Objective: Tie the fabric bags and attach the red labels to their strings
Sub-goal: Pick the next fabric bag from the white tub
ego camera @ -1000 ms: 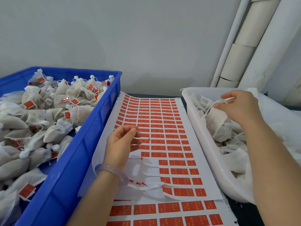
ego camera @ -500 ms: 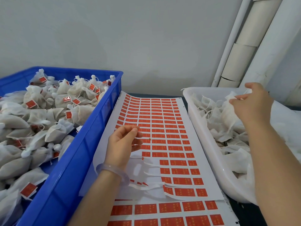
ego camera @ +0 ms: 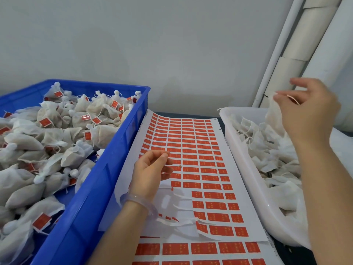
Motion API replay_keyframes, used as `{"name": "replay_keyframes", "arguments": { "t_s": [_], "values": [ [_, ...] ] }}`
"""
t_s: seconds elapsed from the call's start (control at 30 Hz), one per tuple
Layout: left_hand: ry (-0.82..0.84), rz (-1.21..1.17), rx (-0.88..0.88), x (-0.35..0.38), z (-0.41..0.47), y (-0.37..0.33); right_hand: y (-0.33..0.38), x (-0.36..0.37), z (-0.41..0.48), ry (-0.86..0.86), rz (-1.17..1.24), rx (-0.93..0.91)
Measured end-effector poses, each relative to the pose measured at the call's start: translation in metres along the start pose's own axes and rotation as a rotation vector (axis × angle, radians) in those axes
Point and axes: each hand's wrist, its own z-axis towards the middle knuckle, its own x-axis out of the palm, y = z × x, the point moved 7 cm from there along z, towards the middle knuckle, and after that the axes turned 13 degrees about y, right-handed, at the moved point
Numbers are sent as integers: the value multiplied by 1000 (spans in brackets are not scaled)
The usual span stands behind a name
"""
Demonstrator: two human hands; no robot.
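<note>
My right hand (ego camera: pixel 313 113) pinches a fabric bag (ego camera: pixel 273 116) over the tub (ego camera: pixel 236 150); my left hand (ego camera: pixel 150 173) rests loosely curled, empty.

— What's in your right hand (ego camera: pixel 309 111)?
— A fabric bag (ego camera: pixel 273 115), pinched, hanging below my fingertips over the white tub (ego camera: pixel 236 150); my left hand (ego camera: pixel 150 173) hovers curled above the label sheet (ego camera: pixel 191 142).

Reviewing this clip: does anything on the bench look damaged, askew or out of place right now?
Only the label sheet: near the left hand its peeled area is ragged, with loose white strips curling up, and its left edge rides up the blue crate. That looks like wear from peeling, not a spill.
</note>
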Motion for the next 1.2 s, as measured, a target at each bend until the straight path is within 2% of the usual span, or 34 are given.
{"name": "replay_keyframes", "arguments": {
  "t_s": [0.1, 0.2, 0.3, 0.37, 0.43, 0.53, 0.7, 0.87, 1.07, 1.2],
  "values": [
    [28, -14, 55, 0, 3, -8, 52, 7, -4, 37, 22, -172],
    [61, 35, 167, 5, -3, -18, 90, 22, -13, 131, 55, -234],
    [117, 89, 224, 11, -3, -28, 106, 60, -40, 368, 194, -235],
    [162, 49, 130, 15, 6, -32, 103, 97, -70, 580, 323, -189],
    [213, 16, 57, 10, 8, -27, 95, 126, -101, 713, 350, -174],
    [243, 220, 124, 13, -7, -33, 76, 143, -120, 701, 387, -118],
    [159, 348, -18, 3, -3, -16, 30, 145, -134, 538, 584, 166],
    [183, 231, -45, 7, -2, -8, 10, 149, -154, 653, 672, 249],
    [251, 76, -109, 12, -8, -2, 0, 146, -155, 582, 708, 273],
    [278, 155, -35, 17, -7, -6, 11, 148, -159, 611, 743, 241]
  ]
}}
